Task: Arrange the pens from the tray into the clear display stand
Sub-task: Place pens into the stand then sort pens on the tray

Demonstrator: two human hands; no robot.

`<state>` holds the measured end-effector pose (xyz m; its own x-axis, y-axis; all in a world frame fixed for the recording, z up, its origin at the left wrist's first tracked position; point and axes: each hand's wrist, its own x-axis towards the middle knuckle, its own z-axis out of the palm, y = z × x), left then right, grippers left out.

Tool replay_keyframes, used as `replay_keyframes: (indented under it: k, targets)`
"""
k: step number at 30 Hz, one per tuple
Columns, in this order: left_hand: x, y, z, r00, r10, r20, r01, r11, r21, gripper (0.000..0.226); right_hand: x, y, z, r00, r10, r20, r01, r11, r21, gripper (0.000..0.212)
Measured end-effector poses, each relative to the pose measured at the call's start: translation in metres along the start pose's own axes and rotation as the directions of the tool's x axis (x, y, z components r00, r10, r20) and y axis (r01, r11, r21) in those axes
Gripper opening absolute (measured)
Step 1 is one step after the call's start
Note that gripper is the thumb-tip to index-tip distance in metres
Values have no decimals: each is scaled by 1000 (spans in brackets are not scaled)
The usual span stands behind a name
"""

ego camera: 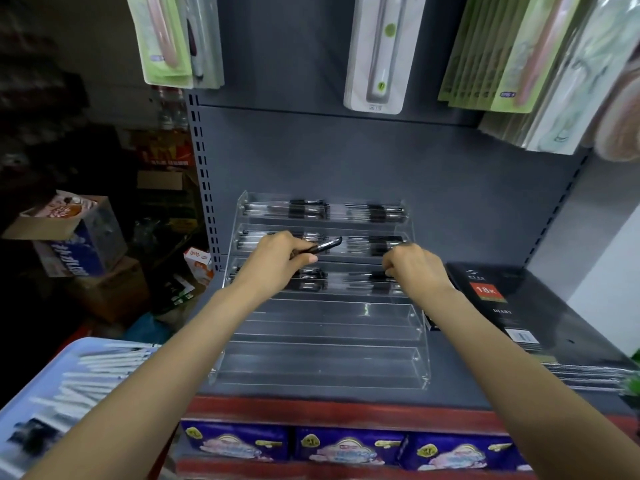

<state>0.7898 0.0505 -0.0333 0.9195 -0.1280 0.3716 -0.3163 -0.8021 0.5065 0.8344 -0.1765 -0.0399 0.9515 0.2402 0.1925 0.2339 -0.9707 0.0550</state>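
A clear stepped display stand (325, 327) sits on the grey shelf. Its three upper tiers hold black-and-clear pens (375, 213); the two lower tiers look empty. My left hand (277, 261) grips a black pen (325, 244) over the left of the second and third tiers, its tip pointing right. My right hand (415, 268) has curled fingers at pens on the right side of the third tier (372, 282); I cannot tell whether it grips one. A pale blue tray (52, 393) with several white pens lies at the lower left, blurred.
A black diary box (491, 299) lies right of the stand. Packaged goods (377, 53) hang above on the back panel. Purple boxes (346, 448) fill the shelf below a red edge. Cardboard boxes (79, 237) stand on the floor at left.
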Motion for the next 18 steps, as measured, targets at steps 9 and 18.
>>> replay_keyframes:
  k: [9, 18]
  targets:
    - [1, 10, 7, 1000, 17, 22, -17, 1000, -19, 15, -6, -7, -7, 998, -26, 51, 25, 999, 21, 26]
    - [-1, 16, 6, 999, 24, 22, -24, 1000, -5, 16, -5, -1, -6, 998, -27, 53, 26, 1000, 6, 26]
